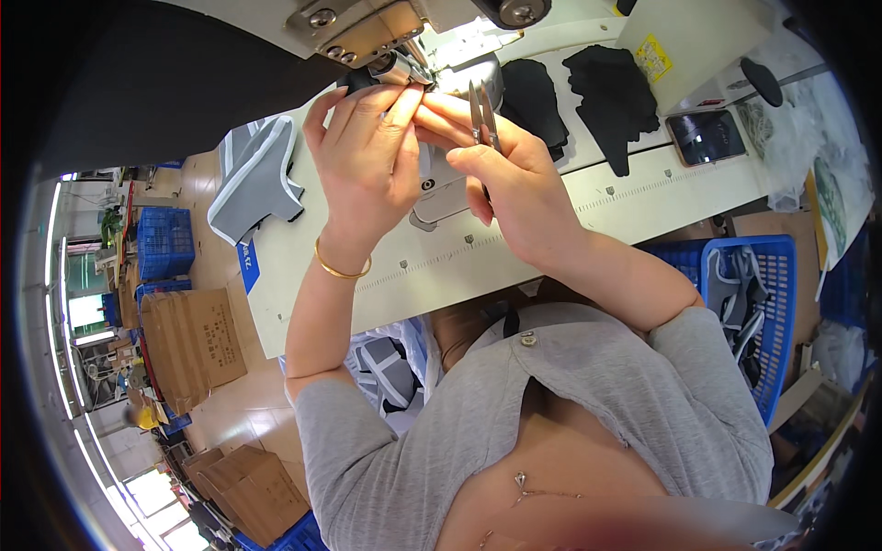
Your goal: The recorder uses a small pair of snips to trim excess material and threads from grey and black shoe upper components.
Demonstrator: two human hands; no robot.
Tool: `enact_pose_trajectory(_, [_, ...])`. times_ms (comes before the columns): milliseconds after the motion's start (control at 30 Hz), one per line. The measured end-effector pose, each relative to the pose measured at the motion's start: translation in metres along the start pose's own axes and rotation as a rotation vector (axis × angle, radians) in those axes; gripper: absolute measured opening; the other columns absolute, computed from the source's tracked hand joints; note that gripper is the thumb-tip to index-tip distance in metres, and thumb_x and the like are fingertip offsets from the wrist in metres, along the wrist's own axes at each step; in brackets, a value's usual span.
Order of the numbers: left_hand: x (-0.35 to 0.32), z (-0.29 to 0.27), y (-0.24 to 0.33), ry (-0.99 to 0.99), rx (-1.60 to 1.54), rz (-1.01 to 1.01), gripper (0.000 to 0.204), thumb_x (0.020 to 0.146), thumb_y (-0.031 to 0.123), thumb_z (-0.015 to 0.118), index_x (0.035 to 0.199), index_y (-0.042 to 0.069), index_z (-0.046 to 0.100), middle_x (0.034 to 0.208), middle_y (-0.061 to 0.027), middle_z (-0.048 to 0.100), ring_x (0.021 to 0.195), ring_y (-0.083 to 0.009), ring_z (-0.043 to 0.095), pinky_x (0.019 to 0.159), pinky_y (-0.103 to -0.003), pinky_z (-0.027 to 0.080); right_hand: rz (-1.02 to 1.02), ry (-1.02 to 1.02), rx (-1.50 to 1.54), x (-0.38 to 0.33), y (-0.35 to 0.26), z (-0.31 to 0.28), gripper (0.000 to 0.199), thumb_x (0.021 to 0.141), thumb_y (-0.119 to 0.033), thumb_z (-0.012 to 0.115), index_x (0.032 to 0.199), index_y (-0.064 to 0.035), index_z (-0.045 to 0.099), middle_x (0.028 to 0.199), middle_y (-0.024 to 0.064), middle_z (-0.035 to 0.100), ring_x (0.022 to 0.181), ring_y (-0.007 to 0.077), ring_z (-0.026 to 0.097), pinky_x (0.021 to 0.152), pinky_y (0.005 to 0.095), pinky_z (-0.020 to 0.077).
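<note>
My left hand [367, 147] is up at the sewing machine [367, 37], its fingertips pinched together just under the metal parts of the machine's head. What they hold, if anything, is hidden. Beside it, my right hand [514, 174] grips a pair of small thread snips [484, 119], blades pointing up and away from me. The right index and middle fingers reach across to the left fingertips. A grey cut piece with white edging [257, 174] lies at the table's left end. Black fabric pieces [533, 106] rest on the table to the right of my hands.
The white table [386, 285] carries a printed ruler along its near side. A dark phone [706, 138] lies at the right. A blue basket [781, 312] with grey pieces stands lower right; a bag of grey pieces [386, 367] sits below the table. Cardboard boxes [193, 344] stand left.
</note>
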State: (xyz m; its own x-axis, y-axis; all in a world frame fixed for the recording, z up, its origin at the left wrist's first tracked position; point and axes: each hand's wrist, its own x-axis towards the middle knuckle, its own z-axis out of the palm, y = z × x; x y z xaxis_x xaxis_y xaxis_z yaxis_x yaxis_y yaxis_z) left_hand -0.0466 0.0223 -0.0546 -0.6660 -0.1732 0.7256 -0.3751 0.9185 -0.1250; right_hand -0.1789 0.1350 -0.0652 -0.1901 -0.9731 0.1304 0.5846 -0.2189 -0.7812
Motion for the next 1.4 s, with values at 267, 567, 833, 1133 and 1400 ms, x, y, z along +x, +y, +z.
enact_pose_trajectory(267, [-0.005, 0.005, -0.166, -0.022, 0.203, 0.024, 0.01, 0.081, 0.003, 0.071, 0.09, 0.005, 0.071, 0.085, -0.0064, 0.07, 0.072, -0.0213, 0.064, 0.068, -0.03, 0.051, -0.636, -0.164, -0.731, -0.004, 0.016, -0.011, 0.032, 0.078, 0.006, 0.062, 0.109, -0.0045, 0.063, 0.131, 0.0131, 0.06, 0.092, 0.021, 0.067, 0.074, 0.0298, 0.0542])
enact_pose_trajectory(567, [0.034, 0.033, -0.15, -0.308, 0.034, 0.222, 0.01, 0.083, 0.014, 0.07, 0.088, 0.005, 0.07, 0.079, -0.0078, 0.069, 0.069, -0.0236, 0.065, 0.064, -0.034, 0.052, -0.669, -0.268, -1.073, -0.006, 0.025, -0.014, 0.039, 0.068, 0.01, 0.06, 0.105, -0.0023, 0.062, 0.135, 0.0147, 0.057, 0.093, 0.0289, 0.067, 0.073, 0.0349, 0.055])
enact_pose_trajectory(833, [0.019, -0.068, -0.101, -0.59, 0.366, -0.027, 0.017, 0.082, 0.019, 0.067, 0.088, 0.002, 0.069, 0.077, -0.0118, 0.07, 0.071, -0.0222, 0.07, 0.065, -0.034, 0.054, -0.607, -0.403, -0.996, -0.02, 0.025, -0.022, 0.037, 0.069, 0.007, 0.062, 0.104, -0.0037, 0.062, 0.123, 0.0105, 0.064, 0.099, 0.0294, 0.066, 0.078, 0.0366, 0.0549])
enact_pose_trajectory(1133, [-0.052, -0.082, 0.006, -1.043, -0.693, -1.136, 0.023, 0.082, 0.014, 0.064, 0.071, -0.006, 0.066, 0.056, -0.0089, 0.064, 0.049, -0.0142, 0.065, 0.046, -0.027, 0.051, -0.13, -0.34, -0.679, 0.012, 0.065, -0.021, 0.024, 0.097, -0.01, 0.054, 0.117, 0.0004, 0.063, 0.106, 0.0093, 0.069, 0.096, 0.0158, 0.063, 0.086, 0.0285, 0.0485])
enact_pose_trajectory(1400, [-0.077, -0.038, 0.043, -0.905, -1.027, -1.232, 0.018, 0.087, 0.015, 0.068, 0.085, -0.003, 0.065, 0.075, -0.0109, 0.069, 0.063, -0.0158, 0.066, 0.061, -0.028, 0.053, 0.378, -0.465, -0.434, 0.009, 0.06, -0.063, 0.014, 0.089, -0.014, 0.067, 0.093, -0.0021, 0.06, 0.082, -0.0062, 0.059, 0.079, 0.0021, 0.05, 0.071, 0.0208, 0.0418])
